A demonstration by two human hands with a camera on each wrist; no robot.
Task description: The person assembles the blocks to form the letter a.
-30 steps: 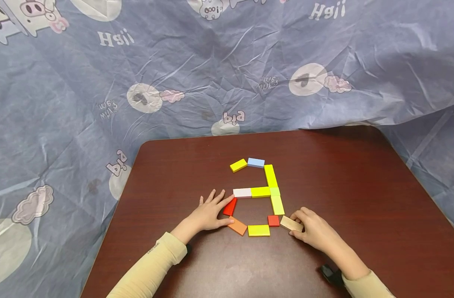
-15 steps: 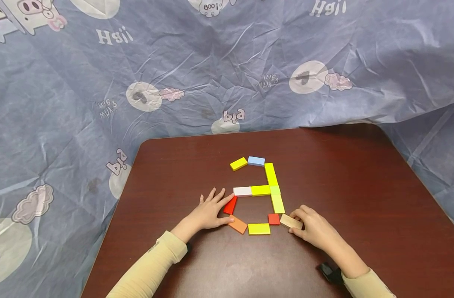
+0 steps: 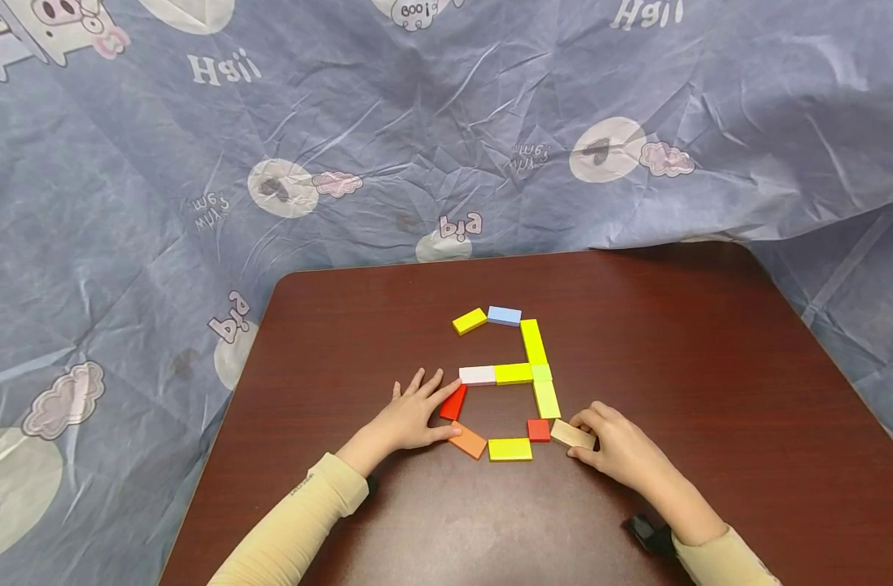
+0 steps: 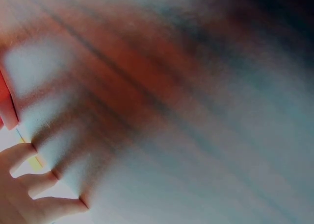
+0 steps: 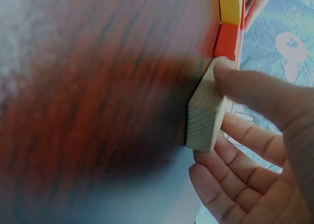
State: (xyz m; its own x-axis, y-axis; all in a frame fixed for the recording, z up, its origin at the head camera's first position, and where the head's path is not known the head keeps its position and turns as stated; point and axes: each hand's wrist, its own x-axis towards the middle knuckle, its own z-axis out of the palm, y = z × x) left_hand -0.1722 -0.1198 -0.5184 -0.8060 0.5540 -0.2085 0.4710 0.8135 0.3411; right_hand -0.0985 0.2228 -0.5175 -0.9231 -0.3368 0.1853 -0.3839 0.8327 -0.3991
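Observation:
In the head view, my right hand (image 3: 625,443) pinches a plain wooden block (image 3: 572,435) between thumb and fingers. The block lies tilted, its left end right at the small red square block (image 3: 538,430). The right wrist view shows the thumb on one long side of the wooden block (image 5: 206,111). My left hand (image 3: 409,417) rests with spread fingers. Its index fingertip is at the red block (image 3: 453,402) and the corner of the white block (image 3: 477,375), and its thumb touches the orange block (image 3: 467,440). A yellow block (image 3: 509,449) lies between orange and red square.
More blocks continue the outline: a yellow one (image 3: 514,373) beside the white, pale yellow (image 3: 546,400), long yellow (image 3: 533,342), blue (image 3: 505,315) and a tilted yellow (image 3: 470,321). They lie on the dark brown table (image 3: 358,325). A printed cloth (image 3: 387,122) hangs behind it.
The head view has tilted down very slightly, so everything sits a little higher or lower by a few pixels. Both hands and the blocks keep nearly the same places.

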